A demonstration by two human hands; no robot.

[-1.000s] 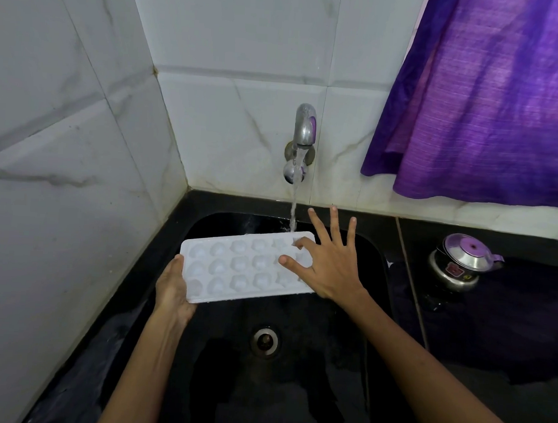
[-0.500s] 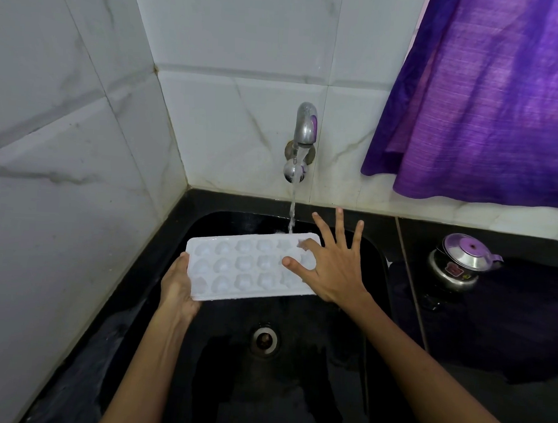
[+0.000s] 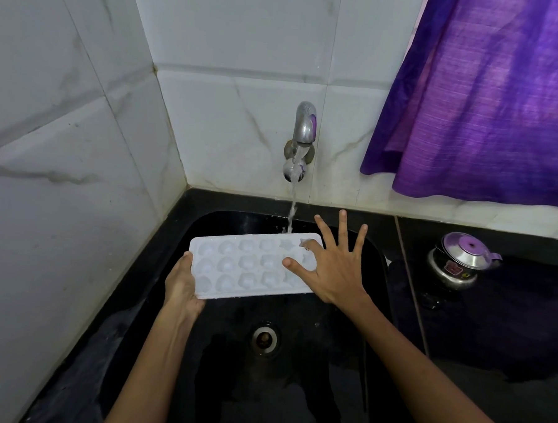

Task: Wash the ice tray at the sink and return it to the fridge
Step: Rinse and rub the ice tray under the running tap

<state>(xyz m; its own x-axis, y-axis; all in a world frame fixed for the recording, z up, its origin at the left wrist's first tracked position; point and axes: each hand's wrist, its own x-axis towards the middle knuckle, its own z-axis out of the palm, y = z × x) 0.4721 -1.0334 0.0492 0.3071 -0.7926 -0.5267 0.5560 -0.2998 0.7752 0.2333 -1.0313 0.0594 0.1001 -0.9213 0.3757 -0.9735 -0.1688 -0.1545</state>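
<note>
Over the black sink point(image 3: 373, 268), left hand point(image 3: 183, 284) grips the ice tray point(image 3: 252, 265); right hand point(image 3: 333, 269) splayed, fingers pressing it.

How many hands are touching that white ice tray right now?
2. The left hand grips the ice tray at its left end; the right hand, fingers spread, presses on its right end under the running tap.

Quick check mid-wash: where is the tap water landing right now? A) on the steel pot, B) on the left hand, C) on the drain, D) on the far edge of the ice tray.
D: the stream from the tap strikes the far edge of the ice tray, near the right hand.
</note>
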